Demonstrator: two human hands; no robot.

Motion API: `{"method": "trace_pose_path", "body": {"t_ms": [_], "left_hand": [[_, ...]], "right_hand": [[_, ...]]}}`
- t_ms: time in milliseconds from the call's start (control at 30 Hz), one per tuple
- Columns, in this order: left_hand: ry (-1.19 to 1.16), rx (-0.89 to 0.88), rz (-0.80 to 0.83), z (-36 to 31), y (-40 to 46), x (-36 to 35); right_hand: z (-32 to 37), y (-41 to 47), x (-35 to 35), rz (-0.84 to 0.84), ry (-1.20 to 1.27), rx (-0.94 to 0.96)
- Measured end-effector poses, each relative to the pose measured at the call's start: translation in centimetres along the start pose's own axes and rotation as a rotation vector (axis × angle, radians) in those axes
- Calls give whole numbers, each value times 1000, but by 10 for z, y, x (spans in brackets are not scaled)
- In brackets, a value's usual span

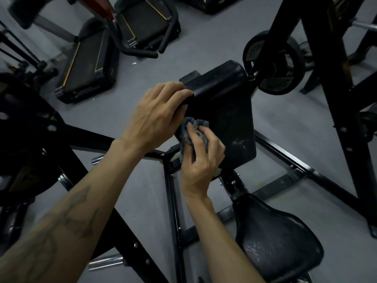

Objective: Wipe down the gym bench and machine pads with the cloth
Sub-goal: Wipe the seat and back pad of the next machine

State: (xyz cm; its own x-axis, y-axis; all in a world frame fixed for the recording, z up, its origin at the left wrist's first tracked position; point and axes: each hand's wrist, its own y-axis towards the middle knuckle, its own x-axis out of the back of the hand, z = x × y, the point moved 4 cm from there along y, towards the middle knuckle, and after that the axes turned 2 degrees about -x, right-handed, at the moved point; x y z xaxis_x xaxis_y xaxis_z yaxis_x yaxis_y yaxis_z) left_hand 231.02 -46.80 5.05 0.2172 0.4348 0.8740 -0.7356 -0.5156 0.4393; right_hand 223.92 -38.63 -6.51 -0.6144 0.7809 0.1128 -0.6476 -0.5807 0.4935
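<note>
1. Partly hidden, the crumpled blue-grey cloth (193, 132) shows only as a bunched wad between the two hands; how far it reaches under the right palm cannot be told.
2. Curled round that cloth, the right hand (201, 162) has its fingers bent over the folds and presses them against the near left edge of the black padded arm rest (226, 111).
3. The left hand (157, 115) grips the left edge of the same pad, fingers wrapped over the rim; its fingertips are lost against the dark vinyl.
4. The pad is a smooth, slightly glossy slab with rounded corners and a rolled far end, tilted down toward the viewer; pale scuffs mark its near right corner.
5. Its mounting underneath is hidden, save for a few bolts just below the right wrist.
6. Near right sits a black saddle-shaped vinyl seat (279, 240), its surface speckled with worn pale flecks and its near edge cut off by the frame.
7. Black square-tube steel frame bars (285, 160) spread over the grey matt floor (204, 43).
8. Far right, a round black weight plate (273, 62) is half covered by an upright post.
9. Far left, black padded benches with yellow piping (85, 64) lie blurred and dim.
</note>
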Motion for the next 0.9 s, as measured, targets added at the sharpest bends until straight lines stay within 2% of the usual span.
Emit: {"method": "trace_pose_path", "body": {"t_ms": [133,300,533,700,733,833,900], "left_hand": [[5,-34,30,1,12,-3],[-53,-44,98,2,30,-5],[-127,-96,122,-2,40,-8],[-198,-173,182,-3,40,-17],[-206,-189,195,-3,40,-18],[-208,-211,201,-5,40,-17],[-204,-209,194,-7,38,-16]], "right_hand": [[7,-7,-10,-78,18,-25],[17,-21,-24,34,-30,-60],[4,-15,-15,-11,-94,-40],[12,-23,-19,135,-93,41],[7,-22,-18,152,-110,34],[-12,-23,-9,132,-133,-136],[-6,-33,-8,163,-113,-116]]}}
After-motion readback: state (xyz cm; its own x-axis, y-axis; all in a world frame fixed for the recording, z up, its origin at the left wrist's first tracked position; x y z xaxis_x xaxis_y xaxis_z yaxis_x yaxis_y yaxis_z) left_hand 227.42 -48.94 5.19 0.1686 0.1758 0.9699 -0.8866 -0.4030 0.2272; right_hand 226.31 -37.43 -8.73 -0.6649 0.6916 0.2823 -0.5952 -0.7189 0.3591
